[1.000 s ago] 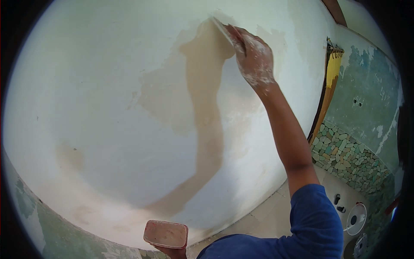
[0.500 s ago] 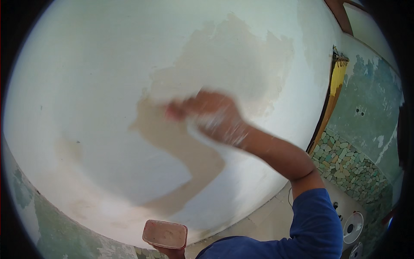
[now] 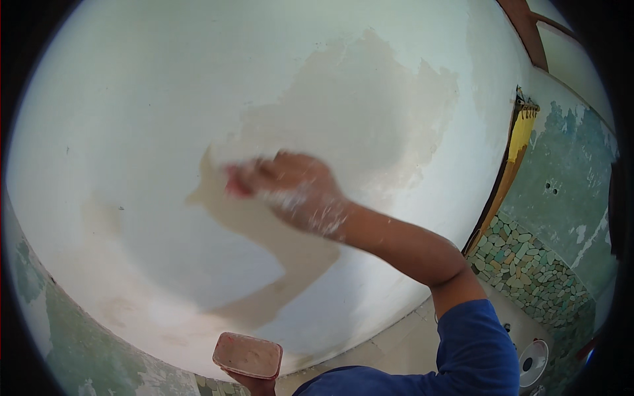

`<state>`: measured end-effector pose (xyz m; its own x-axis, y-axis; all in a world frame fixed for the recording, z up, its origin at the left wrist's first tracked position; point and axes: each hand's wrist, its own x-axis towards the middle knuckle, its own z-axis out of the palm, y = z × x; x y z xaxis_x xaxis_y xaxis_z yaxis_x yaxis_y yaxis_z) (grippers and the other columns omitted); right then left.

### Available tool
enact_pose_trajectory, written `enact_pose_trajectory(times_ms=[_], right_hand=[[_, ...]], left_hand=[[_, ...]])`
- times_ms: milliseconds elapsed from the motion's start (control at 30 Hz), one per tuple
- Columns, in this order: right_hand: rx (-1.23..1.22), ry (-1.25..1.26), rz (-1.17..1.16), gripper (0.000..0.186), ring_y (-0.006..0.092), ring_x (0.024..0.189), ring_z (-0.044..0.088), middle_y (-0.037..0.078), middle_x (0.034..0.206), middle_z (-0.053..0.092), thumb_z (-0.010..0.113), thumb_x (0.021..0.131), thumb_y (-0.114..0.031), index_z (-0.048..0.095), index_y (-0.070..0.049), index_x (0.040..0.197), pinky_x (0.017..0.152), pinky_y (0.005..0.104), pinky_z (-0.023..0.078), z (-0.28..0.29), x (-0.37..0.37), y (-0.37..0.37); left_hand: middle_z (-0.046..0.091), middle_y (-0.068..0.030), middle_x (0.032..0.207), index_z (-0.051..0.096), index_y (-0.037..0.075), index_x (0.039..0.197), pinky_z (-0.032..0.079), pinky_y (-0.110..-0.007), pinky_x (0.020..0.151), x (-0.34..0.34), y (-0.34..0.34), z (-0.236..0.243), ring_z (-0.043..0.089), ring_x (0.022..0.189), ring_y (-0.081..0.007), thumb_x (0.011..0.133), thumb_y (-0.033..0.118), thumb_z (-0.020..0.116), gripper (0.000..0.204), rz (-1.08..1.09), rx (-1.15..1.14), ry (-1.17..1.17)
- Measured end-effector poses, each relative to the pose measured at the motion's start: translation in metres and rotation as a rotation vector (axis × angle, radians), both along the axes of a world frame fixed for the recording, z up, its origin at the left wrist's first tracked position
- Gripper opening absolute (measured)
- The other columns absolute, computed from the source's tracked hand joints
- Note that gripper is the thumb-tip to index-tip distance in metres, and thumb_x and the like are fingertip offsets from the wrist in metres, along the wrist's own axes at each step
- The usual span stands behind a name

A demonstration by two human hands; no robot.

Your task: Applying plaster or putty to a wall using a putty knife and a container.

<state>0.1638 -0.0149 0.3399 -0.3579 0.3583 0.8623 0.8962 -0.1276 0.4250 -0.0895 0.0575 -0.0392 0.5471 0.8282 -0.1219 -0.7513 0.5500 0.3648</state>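
Nearest, at the lower edge, the left hand (image 3: 252, 383) is closed from below around a small pinkish rectangular tub (image 3: 248, 356), holding it level; only the fingertips show beneath the tub, so how tightly they curl cannot be told. Beside it is the blue sleeve (image 3: 475, 350) of the right arm, whose bare forearm reaches up and to the left across the view.

Farther out, the right hand (image 3: 294, 188) is against the white wall (image 3: 132, 119), its back dusted with white filler. It is motion-blurred. The fingers are curled together around a small reddish tool (image 3: 236, 183) that sticks out to the left of the knuckles and meets the wall; the tool's exact shape cannot be made out. The hand sits at the edge of a tan, bare-looking patch (image 3: 370, 112) that spreads above and below it.

Farthest, on the right, stand a yellow strip (image 3: 518, 142), a greenish mottled wall (image 3: 568, 178) and a pebble mosaic band (image 3: 528, 267).
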Motion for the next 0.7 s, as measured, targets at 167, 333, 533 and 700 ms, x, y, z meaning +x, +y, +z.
enact_pose_trajectory(times_ms=[167,333,533,700], right_hand=[[-0.104,0.038,-0.023,0.018,0.0183,0.076,0.067,0.000,0.087,0.072,0.068,0.088,-0.014,0.072,-0.016,0.105,0.066,0.0294,0.055,0.016,0.000,-0.020],[0.499,-0.006,-0.207,0.028,0.0233,0.082,0.066,0.000,0.104,0.073,0.064,0.091,-0.008,0.071,-0.022,0.114,0.073,0.0333,0.056,0.084,0.105,-0.076],[0.384,0.097,-0.293,0.023,0.0246,0.087,0.068,0.008,0.104,0.074,0.065,0.091,-0.006,0.071,-0.008,0.113,0.078,0.0328,0.055,0.030,0.120,-0.071],[-0.194,0.015,-0.132,0.042,0.0205,0.079,0.068,0.007,0.103,0.071,0.071,0.072,-0.008,0.069,-0.013,0.114,0.066,0.0327,0.053,-0.072,0.018,-0.030]], left_hand=[[0.062,0.0010,0.126,0.054,0.028,0.136,0.054,-0.059,0.088,0.006,0.003,-0.005,0.063,0.110,-0.0295,0.090,0.075,0.043,0.067,-0.001,0.044,-0.015],[0.060,0.0012,0.130,0.050,0.028,0.139,0.053,-0.060,0.091,-0.001,0.001,-0.019,0.062,0.114,-0.0297,0.088,0.078,0.043,0.071,0.039,0.082,0.035],[0.057,0.0013,0.134,0.049,0.029,0.141,0.052,-0.061,0.093,-0.008,0.003,-0.026,0.059,0.119,-0.0300,0.087,0.079,0.045,0.073,0.033,0.044,-0.043],[0.058,0.0011,0.134,0.049,0.028,0.141,0.053,-0.060,0.093,-0.011,0.004,-0.023,0.059,0.119,-0.0298,0.088,0.077,0.046,0.072,0.068,0.029,-0.018]])
